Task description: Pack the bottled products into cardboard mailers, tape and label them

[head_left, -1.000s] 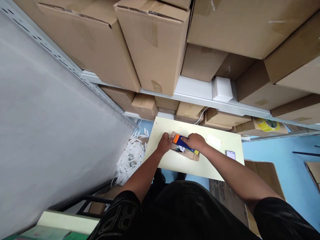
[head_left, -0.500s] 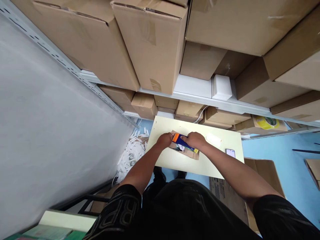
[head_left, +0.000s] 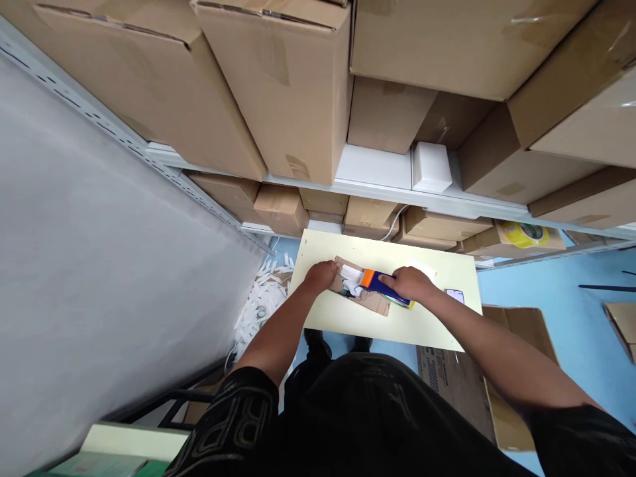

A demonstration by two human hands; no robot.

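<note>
Low over the table, my left hand [head_left: 322, 275] is closed on the left end of a small brown cardboard piece [head_left: 376, 303], perhaps an opened carton. White and dark printed material [head_left: 352, 287] shows on or inside it; I cannot make out what this is. My right hand [head_left: 412, 283] grips a flat dark blue packet with an orange end [head_left: 368, 278], thumb on top. The packet overlaps the cardboard's right part, and a yellow-green edge peeks out beneath it near my fingers.
The pale table [head_left: 342, 321] holds a phone [head_left: 454, 295] at its right. Shelves behind carry large cartons [head_left: 278, 86], a white box [head_left: 431, 167] and a yellow tape roll [head_left: 525, 234]. White paper strips [head_left: 256, 301] lie heaped by the left wall. An open carton [head_left: 521, 338] stands right of the table.
My right hand has moved right with the blue-and-orange packet, sliding it away from my left hand and uncovering the white material. My left hand stays on the cardboard's left end.
</note>
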